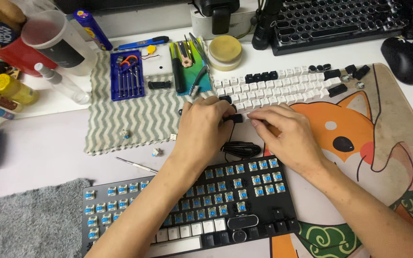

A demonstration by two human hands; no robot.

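So there's a big black mechanical keyboard with bare blue switches (187, 200) on the white worktop (44, 148), and rows of loose white and black plastic keycaps (273, 88) lie just past both hands. Left hand (204, 126) pinches a small black keycap (235, 118), long axis left-right, while the right hand (288, 136) has its fingers curled beside it, touching the nearest row. The fingertips hide most of the cap.

matt plastic keycaps (273, 88); woven cloth mat (135, 119)
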